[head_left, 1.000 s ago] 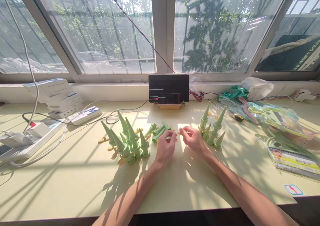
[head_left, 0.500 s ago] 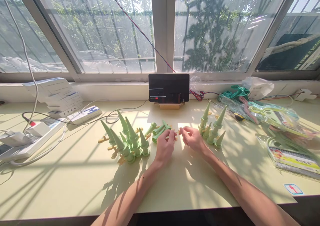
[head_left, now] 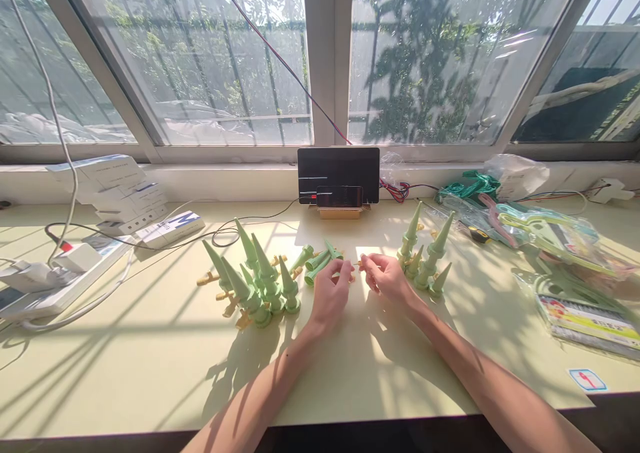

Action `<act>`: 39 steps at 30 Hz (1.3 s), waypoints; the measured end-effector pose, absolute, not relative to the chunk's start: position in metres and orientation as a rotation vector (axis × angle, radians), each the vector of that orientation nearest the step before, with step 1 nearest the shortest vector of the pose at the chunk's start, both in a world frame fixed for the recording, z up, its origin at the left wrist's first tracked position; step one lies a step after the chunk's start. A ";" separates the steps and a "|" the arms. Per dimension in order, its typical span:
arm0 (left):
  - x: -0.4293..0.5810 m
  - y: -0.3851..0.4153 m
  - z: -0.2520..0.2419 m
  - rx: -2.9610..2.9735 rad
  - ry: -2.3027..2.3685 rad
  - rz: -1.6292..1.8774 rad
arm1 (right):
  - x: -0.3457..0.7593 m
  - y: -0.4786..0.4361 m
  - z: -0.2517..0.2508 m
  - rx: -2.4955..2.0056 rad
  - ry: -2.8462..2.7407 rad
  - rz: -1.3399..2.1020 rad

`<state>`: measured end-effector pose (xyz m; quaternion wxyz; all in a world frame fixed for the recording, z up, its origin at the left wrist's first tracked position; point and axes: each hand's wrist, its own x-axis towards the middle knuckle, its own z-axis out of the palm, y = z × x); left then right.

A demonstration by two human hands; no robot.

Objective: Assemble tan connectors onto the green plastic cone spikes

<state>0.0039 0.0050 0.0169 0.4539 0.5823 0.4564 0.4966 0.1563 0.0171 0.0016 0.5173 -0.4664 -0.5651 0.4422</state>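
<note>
- Smooth green cones, tapering to points (like little spires), stand on the worktop, left of both hands.
- Right hand: pinching a small yellowish piece, between the hands.
- Left hand: fingers curled; contents, I can't tell.

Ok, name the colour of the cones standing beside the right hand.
Pale green cones, shown in the head view.

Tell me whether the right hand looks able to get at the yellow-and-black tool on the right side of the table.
Probably not straight across: the upright green cones beside the right hand stand between it and the yellow-and-black tool. Reaching over or around them looks possible.
</note>
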 end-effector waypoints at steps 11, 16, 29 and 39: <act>0.004 0.006 0.016 1.451 1.143 1.242 | 0.153 0.011 0.010 -1.168 -1.385 1.031; 0.004 0.006 0.017 1.438 1.134 1.256 | 0.154 0.012 0.009 -1.160 -1.412 1.012; 0.003 0.006 0.016 1.486 1.157 1.254 | 0.152 0.010 0.009 -1.132 -1.456 0.968; -0.002 0.011 0.010 1.908 1.463 1.311 | 0.159 0.019 0.003 -1.176 -1.210 0.779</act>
